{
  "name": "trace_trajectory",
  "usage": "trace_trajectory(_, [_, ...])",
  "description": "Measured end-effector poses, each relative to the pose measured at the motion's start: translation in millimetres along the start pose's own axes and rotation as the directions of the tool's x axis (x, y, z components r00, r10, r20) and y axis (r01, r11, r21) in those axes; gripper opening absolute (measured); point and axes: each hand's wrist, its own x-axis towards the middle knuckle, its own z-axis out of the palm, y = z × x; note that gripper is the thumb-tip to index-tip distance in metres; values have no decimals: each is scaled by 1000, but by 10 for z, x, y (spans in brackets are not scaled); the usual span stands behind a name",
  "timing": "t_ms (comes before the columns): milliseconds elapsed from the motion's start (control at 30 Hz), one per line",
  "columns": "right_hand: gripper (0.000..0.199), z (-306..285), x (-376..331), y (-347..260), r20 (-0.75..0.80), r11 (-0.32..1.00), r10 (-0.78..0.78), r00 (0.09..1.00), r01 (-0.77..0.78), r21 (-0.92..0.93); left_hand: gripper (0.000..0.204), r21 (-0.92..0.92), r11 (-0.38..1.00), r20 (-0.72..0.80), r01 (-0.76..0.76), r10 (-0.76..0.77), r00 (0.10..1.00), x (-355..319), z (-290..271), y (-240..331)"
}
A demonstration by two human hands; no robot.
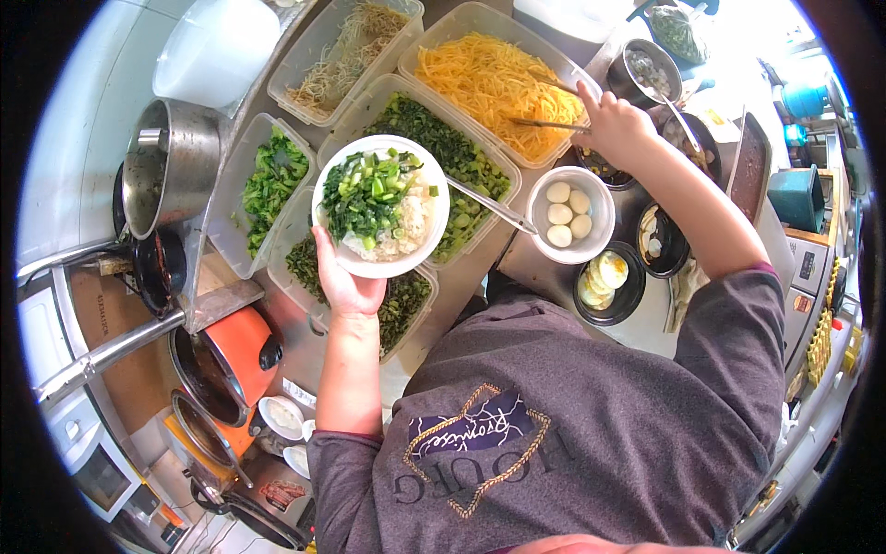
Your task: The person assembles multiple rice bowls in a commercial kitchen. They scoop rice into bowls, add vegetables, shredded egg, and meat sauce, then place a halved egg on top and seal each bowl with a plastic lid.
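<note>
My left hand [349, 282] supports a white bowl [441, 222] from below, fingers under it and thumb hidden. White rice [406, 226] fills one side of the bowl, and chopped greens [355, 198] lie on the other. At the upper right, my right hand [614, 129] grips metal tongs [540, 123], whose tips are down in yellow shreds [475, 78]. These shreds fill a clear plastic tub [406, 65]. Beneath the bowl, another tub holds dark chopped greens [420, 125], with a metal spoon [489, 205] slanting out of it.
Right of the tubs stand a white bowl of peeled eggs [570, 214], a black bowl of fried eggs [604, 282] and a steel pot [646, 69]. Leftward are a tub of broccoli-like greens [277, 180], a tall pot [175, 171] and an orange cooker [242, 351]. Sprouts [355, 51] fill the far tub.
</note>
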Motion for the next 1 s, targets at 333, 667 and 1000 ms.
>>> trace_trajectory(333, [43,-90,402,366,-55,918,-58,997,75,389,55,78,995,33,67,-70,997,517,343,-172])
trace_trajectory(667, [41,-768,590,643,-267,723,-210,941,333,605,58,196,976,-74,90,-77,994,1055,693,-338])
trace_trajectory(1000, [52,-1001,646,146,-213,711,-424,880,469,525,60,8,987,18,161,-161,987,1242,649,-436])
